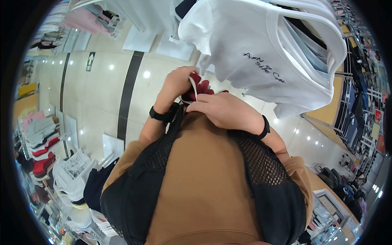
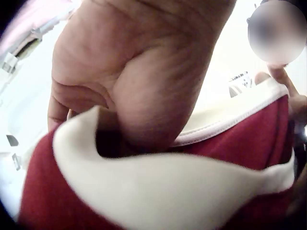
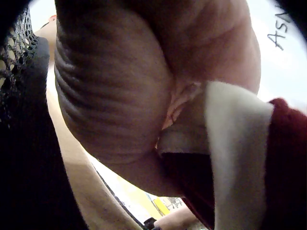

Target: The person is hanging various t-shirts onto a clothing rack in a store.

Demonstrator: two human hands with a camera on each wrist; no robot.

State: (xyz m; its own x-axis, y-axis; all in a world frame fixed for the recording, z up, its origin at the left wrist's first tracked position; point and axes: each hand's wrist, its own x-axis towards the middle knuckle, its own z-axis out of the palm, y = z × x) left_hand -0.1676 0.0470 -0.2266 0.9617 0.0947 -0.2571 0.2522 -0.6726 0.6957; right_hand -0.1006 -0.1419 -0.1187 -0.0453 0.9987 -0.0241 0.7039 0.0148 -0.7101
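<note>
Both hands hold a dark red cloth garment with broad cream trim [image 2: 158, 187] in front of the person's chest. In the head view the left hand [image 1: 176, 85] grips one side of the red garment [image 1: 203, 86]. Its thumb dips inside the trimmed opening in the left wrist view, and its fingertips are hidden behind cloth. The right hand [image 1: 224, 111] pinches the near edge from the other side. Close up in the right wrist view, the cream band [image 3: 237, 143] runs into the right hand's curled grip.
White T-shirts [image 1: 253, 57] with black lettering hang on hangers just ahead to the right. Folded and hung clothes [image 1: 75, 173] line the left side. More racks [image 1: 357, 102] stand at far right. Shiny floor tiles [image 1: 100, 90] show between the displays.
</note>
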